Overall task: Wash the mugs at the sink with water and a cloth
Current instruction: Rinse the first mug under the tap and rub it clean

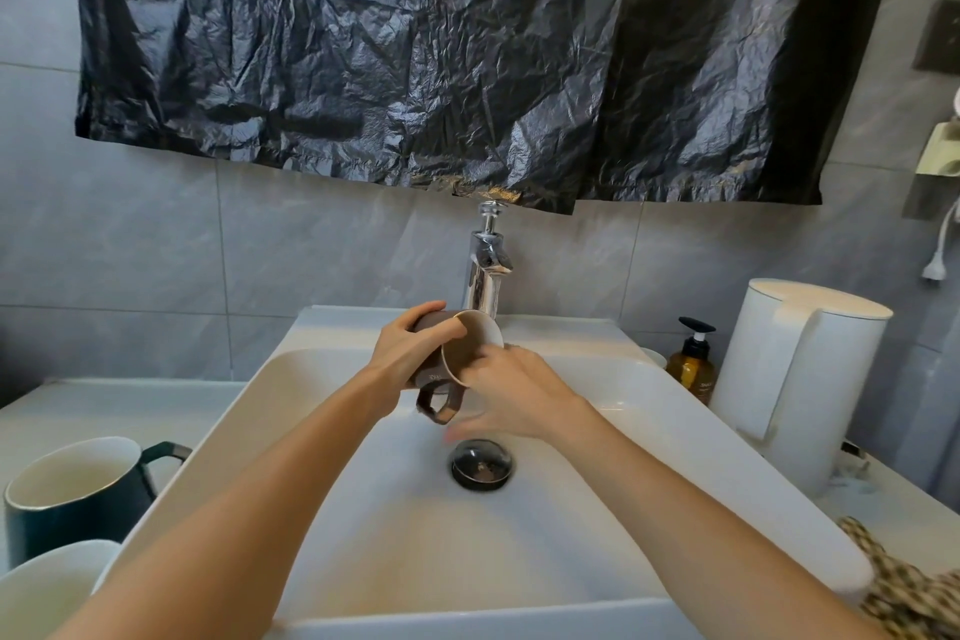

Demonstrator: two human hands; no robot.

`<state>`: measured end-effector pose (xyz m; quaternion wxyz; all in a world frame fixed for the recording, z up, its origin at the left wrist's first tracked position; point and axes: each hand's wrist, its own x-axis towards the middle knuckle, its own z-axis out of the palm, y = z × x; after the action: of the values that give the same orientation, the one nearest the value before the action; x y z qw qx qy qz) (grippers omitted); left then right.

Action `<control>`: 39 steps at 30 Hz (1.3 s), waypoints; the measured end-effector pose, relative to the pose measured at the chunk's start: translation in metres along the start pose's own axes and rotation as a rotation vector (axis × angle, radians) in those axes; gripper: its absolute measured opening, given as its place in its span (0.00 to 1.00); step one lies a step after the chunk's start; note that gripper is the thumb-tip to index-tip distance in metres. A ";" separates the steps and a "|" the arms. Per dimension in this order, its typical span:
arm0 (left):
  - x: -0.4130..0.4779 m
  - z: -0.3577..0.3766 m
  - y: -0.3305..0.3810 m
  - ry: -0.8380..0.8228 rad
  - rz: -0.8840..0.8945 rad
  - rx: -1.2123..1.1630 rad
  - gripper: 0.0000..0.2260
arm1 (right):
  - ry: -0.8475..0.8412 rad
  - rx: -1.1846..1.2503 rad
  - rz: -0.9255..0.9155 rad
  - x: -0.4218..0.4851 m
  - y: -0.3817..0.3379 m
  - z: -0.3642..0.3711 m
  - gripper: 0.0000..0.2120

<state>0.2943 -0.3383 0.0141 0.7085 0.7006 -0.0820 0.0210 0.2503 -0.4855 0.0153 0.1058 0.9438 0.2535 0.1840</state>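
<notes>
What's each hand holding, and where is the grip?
Left hand grips the brown mug round its body, handle down. Right hand is at the rim; holding anything, cannot tell.

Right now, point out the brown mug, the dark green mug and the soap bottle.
brown mug (pixel 474 335): head view, cream inside wall.
dark green mug (pixel 72 535): head view, outer wall.
soap bottle (pixel 691 372): head view, amber body.

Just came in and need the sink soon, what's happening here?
A person is washing a brown mug over the sink. The left hand grips its body, tipped sideways below the tap; the right hand is at its open mouth, too blurred to tell how it touches. A dark green mug stands on the counter at left, and a patterned cloth lies at right, unheld.
</notes>
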 end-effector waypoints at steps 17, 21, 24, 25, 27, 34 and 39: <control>0.000 -0.005 0.012 -0.162 -0.018 0.163 0.22 | -0.025 -0.064 0.068 0.005 -0.013 -0.003 0.13; -0.005 -0.011 0.022 -0.181 -0.002 0.183 0.18 | 0.065 0.350 0.160 0.004 -0.014 -0.008 0.12; -0.007 -0.013 0.026 -0.179 0.047 0.141 0.16 | 0.168 0.627 0.255 0.003 -0.007 -0.008 0.16; -0.008 -0.013 0.025 -0.170 0.071 0.134 0.17 | 0.192 0.724 0.280 0.003 -0.005 -0.008 0.17; -0.006 -0.012 0.021 -0.118 0.175 0.196 0.21 | 0.210 0.972 0.332 0.002 -0.001 -0.007 0.21; -0.006 -0.005 0.013 -0.125 0.191 0.191 0.17 | 0.175 1.273 0.396 -0.003 -0.006 -0.005 0.17; -0.003 -0.008 0.012 -0.019 0.078 0.148 0.18 | 0.151 1.222 0.457 -0.006 0.000 -0.003 0.13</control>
<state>0.2901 -0.3298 0.0254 0.6527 0.7475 -0.1139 0.0480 0.2444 -0.4881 0.0161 -0.5092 0.8485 0.1123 0.0905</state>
